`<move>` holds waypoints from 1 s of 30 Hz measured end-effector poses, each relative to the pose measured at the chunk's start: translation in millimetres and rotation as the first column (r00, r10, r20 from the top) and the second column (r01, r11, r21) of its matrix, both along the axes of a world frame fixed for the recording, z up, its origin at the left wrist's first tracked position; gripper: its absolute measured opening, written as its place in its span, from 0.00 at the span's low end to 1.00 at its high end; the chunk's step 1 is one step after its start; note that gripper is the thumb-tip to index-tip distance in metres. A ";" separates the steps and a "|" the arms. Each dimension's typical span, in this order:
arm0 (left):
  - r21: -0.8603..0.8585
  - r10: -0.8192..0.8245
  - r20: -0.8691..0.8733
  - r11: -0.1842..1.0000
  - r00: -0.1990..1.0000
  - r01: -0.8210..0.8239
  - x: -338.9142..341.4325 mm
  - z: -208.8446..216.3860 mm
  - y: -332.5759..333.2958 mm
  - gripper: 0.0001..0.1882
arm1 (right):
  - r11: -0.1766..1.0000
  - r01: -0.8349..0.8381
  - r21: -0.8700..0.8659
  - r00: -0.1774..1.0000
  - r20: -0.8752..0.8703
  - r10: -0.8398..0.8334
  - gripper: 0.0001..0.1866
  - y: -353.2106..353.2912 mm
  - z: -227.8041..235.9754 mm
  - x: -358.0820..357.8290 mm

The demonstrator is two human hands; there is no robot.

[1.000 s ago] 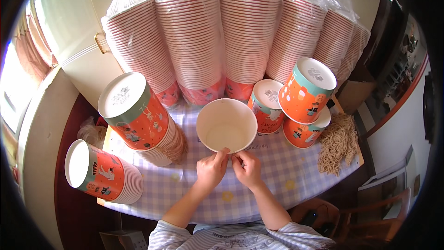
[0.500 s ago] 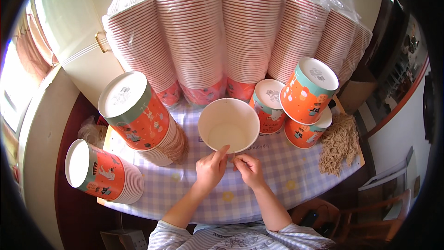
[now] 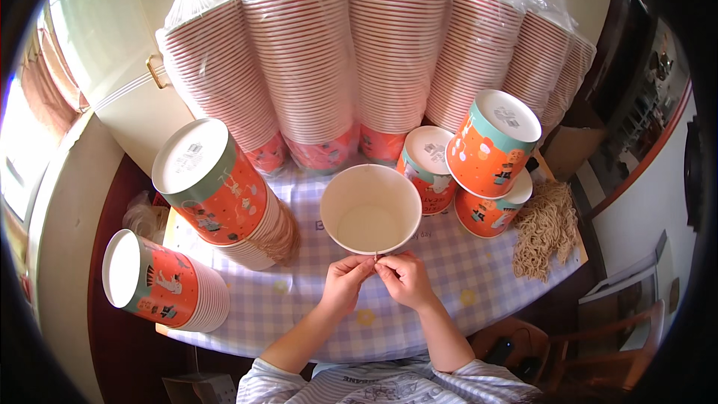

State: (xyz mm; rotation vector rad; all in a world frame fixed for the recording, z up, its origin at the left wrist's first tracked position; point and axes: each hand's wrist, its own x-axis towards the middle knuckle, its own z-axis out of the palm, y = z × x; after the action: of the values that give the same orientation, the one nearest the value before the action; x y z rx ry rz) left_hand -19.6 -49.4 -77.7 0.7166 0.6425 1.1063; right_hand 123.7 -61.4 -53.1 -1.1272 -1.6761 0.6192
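In front of me stands a large paper tub, mouth up, its pale inside bare. At its near rim my left hand and my right hand meet, fingertips pinched together. Between them a thin tan cord shows, its short end sticking up against the rim; the rest is hidden by the fingers. Both hands are closed on it. To the right lies a loose heap of tan cord.
Tall stacks of nested tubs in clear plastic line the back. At left stand two upside-down stacks, the taller with cord strands at its side. Upside-down orange tubs stand at right on the checkered tablecloth.
My left index finger has come down from the rim to pinch beside the right fingers. The hands are closer together, and a short cord end now shows upright between them.
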 end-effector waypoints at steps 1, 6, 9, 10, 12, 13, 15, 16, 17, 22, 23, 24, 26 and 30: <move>-0.035 -0.001 0.046 0.999 0.999 0.003 0.6 -0.1 -0.4 0.08 | 0.993 0.040 0.109 0.995 0.086 -0.049 0.03 -0.7 1.8 -0.5; -0.044 -0.046 0.107 0.998 0.993 0.051 2.8 5.1 -2.2 0.07 | 0.991 0.079 0.111 0.985 0.144 -0.095 0.03 -5.0 6.2 -0.9; -0.053 -0.048 0.117 0.997 0.992 0.055 3.6 4.9 -2.7 0.06 | 0.981 0.081 0.174 0.983 0.147 -0.107 0.04 -2.3 8.0 -2.7; -0.055 -0.051 0.120 0.997 0.991 0.058 3.7 5.1 -2.9 0.06 | 0.972 0.081 0.223 0.982 0.147 -0.115 0.05 -1.8 9.3 -3.3; -0.068 -0.050 0.119 0.996 0.992 0.059 4.2 5.2 -3.7 0.06 | 0.973 0.071 0.219 0.980 0.168 -0.109 0.05 -2.0 9.1 -2.5; -0.082 -0.048 0.118 0.995 0.992 0.057 4.7 5.3 -3.8 0.06 | 0.975 0.060 0.214 0.977 0.190 -0.101 0.06 -1.8 9.1 -1.7; -0.086 -0.044 0.118 0.995 0.992 0.055 6.1 7.0 -4.2 0.06 | 0.977 0.042 0.211 0.977 0.197 -0.085 0.06 -0.7 10.7 0.2; -0.091 -0.041 0.116 0.994 0.992 0.052 6.5 7.6 -4.4 0.06 | 0.978 0.025 0.207 0.977 0.204 -0.068 0.06 -0.1 11.5 0.9; -0.091 -0.041 0.116 0.995 0.992 0.051 6.4 7.8 -4.4 0.06 | 0.978 0.025 0.207 0.977 0.204 -0.068 0.06 0.2 11.9 1.2; -0.094 -0.041 0.106 0.994 0.994 0.051 5.5 7.4 -4.4 0.07 | 0.977 -0.028 0.210 0.967 0.255 -0.027 0.03 1.0 16.3 2.8; -0.094 -0.042 0.105 0.994 0.994 0.052 5.4 7.7 -4.2 0.07 | 0.977 -0.028 0.210 0.967 0.255 -0.027 0.03 1.4 15.1 2.2; -0.099 -0.035 0.113 0.994 0.993 0.047 5.1 8.4 -3.9 0.07 | 0.973 -0.011 0.229 0.972 0.232 -0.043 0.03 2.1 12.4 0.7; -0.102 -0.031 0.121 0.994 0.992 0.043 5.0 9.9 -2.7 0.07 | 0.968 0.007 0.251 0.976 0.210 -0.062 0.04 1.4 7.8 -0.7; -0.100 -0.043 0.107 0.994 0.993 0.054 6.8 9.3 -2.2 0.07 | 0.965 0.088 0.246 0.951 0.267 -0.155 0.03 -3.3 -2.0 -1.9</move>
State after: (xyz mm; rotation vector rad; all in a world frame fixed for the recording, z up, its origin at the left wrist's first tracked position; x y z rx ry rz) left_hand -12.8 -51.6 -68.4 0.5791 0.5851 1.0509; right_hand 121.8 -64.7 -55.1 -1.1798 -1.8488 0.1794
